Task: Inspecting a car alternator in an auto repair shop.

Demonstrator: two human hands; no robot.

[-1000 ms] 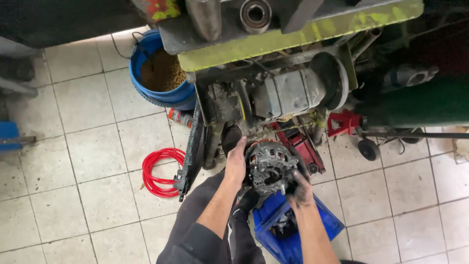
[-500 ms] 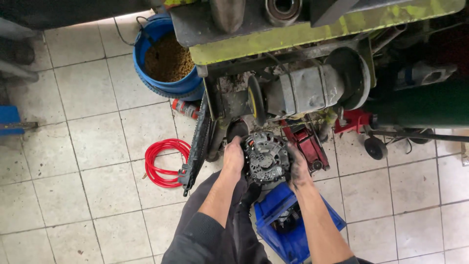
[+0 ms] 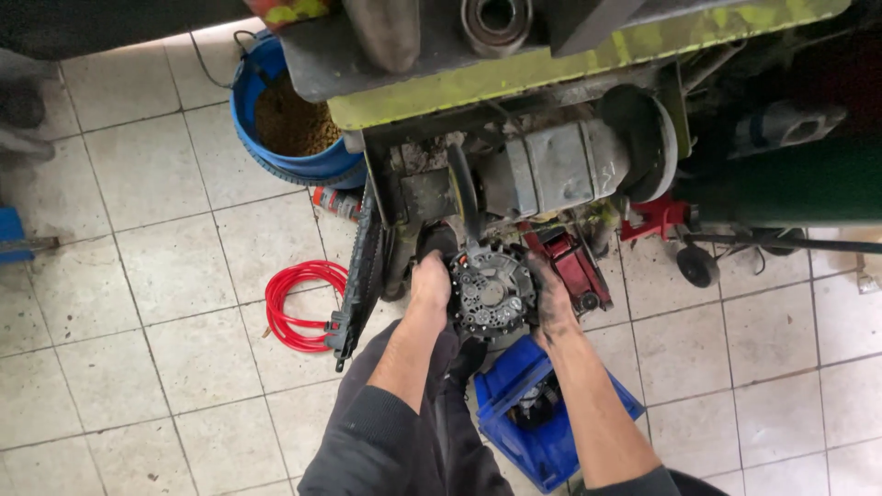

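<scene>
Both hands, the left hand [image 3: 430, 280] and the right hand [image 3: 554, 301], curl closed around the sides of a round, dark, ribbed metal alternator [image 3: 492, 292], apparently positioning it just below the grimy grey engine block [image 3: 551, 170], which calls for steady support and careful alignment.

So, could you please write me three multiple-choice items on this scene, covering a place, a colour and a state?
1. Where does the coiled hose lie?
A. on the floor tiles
B. in the bucket
C. in the crate
2. What colour is the bucket?
A. red
B. blue
C. white
3. How is the round metal part held?
A. left hand only
B. lying loose on the floor
C. between both hands

A: the hose rests on bare tiles.
B: its rim and wall are blue.
C: the left hand and right hand grip opposite sides.
</scene>
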